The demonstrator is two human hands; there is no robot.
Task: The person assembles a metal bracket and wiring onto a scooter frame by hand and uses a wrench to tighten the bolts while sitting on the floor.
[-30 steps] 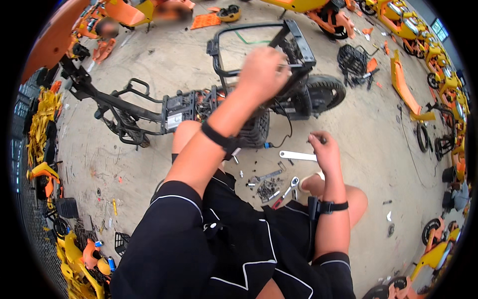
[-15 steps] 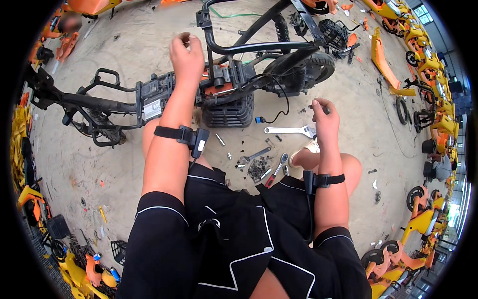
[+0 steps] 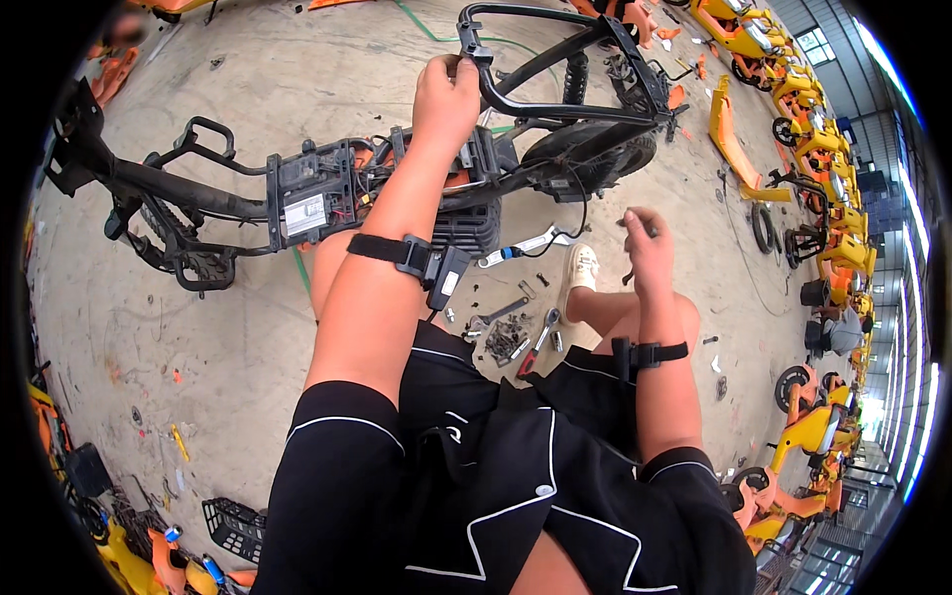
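Note:
My left hand (image 3: 446,99) is closed around the upper left corner of a black tubular frame (image 3: 565,109), part of a stripped scooter. Over the floor to the right, my right hand (image 3: 647,246) has its fingers curled on a small dark metal piece (image 3: 628,279); most of it is covered, so its kind is unclear. Between my legs and the scooter lies a large adjustable wrench (image 3: 521,248), with a blue-tipped cable beside it. Closer to me are a smaller wrench (image 3: 499,313), a ratchet with a red handle (image 3: 538,343) and a pile of small bolts (image 3: 508,337).
The scooter's battery bay (image 3: 315,188) and rear wheel (image 3: 625,159) stand across the front. An orange body panel (image 3: 736,144) and a tyre (image 3: 763,227) lie at the right, before rows of yellow scooters (image 3: 833,238). A black basket (image 3: 234,526) sits at lower left.
My left hand has moved right and up onto the frame tube. My right hand stays nearly in place. My foot has shifted forward, and the large wrench lies farther left and is turned.

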